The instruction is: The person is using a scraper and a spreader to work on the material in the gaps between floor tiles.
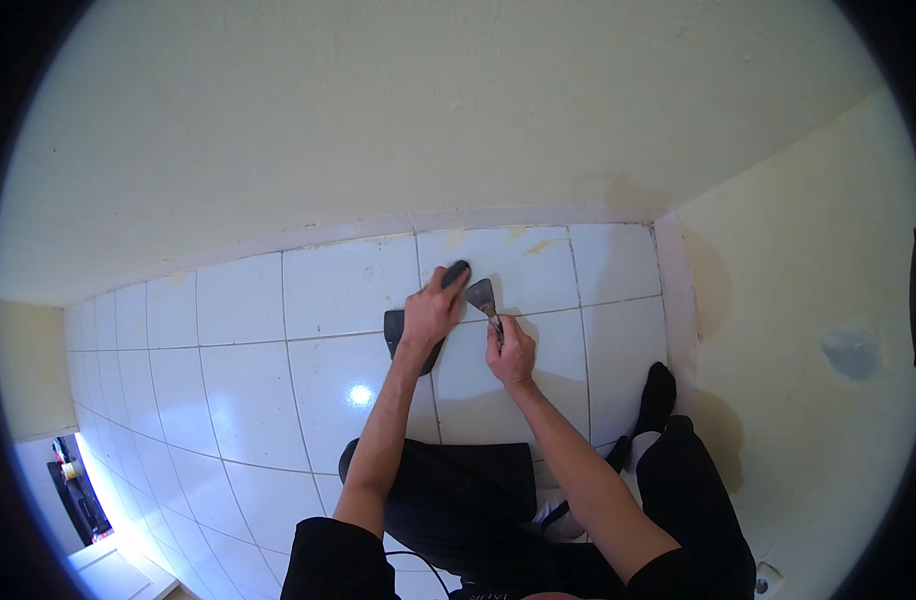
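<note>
My left hand (430,318) is closed around the handle of a black dustpan-like tool (393,328). Its wide dark part shows on both sides of my wrist, and the rounded handle end sticks out past my fingers. Much of it lies hidden under the hand and forearm. My right hand (512,352) grips a scraper (482,294) by its handle, with the flared dark blade pointing away from me, close to the end of the black handle. Both tools are low over the white tiled floor (358,290).
Yellowish smears (543,245) mark the tiles near the far wall (378,120). The right wall (788,250) carries a grey patch (851,355). My bent legs and a dark-socked foot (658,395) are close by on the right. A socket (768,578) sits at the lower right.
</note>
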### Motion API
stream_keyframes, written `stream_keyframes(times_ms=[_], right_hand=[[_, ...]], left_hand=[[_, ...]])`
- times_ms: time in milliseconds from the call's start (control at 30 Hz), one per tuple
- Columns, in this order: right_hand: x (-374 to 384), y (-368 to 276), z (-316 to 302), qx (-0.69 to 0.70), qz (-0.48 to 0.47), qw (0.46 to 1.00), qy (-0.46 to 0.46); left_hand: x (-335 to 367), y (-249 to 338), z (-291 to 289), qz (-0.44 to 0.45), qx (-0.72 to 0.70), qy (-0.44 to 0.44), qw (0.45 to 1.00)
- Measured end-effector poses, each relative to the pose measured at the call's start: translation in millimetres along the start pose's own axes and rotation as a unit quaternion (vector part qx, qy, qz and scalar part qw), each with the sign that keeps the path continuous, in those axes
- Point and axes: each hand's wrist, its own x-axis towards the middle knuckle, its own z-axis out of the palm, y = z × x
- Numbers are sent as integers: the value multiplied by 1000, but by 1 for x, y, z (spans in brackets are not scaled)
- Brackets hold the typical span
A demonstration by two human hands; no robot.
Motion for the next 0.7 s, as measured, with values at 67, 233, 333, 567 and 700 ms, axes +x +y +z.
stream_keyframes(times_ms=[67,233,333,567,700], right_hand=[[-1,4,1,-2,-3,1000,7],[-2,4,2,18,7,1000,8],[-3,3,1,15,30,999,-5],[-3,1,0,39,44,998,-11],[-2,2,-2,14,37,999,-14]], left_hand=[[1,-11,-2,-38,12,27,999],[2,-36,-9,-127,14,101,987],[0,-30,-1,-82,19,88,993],[-5,-9,9,55,-29,-44,997],[0,-15,-3,-32,-20,-2,999]])
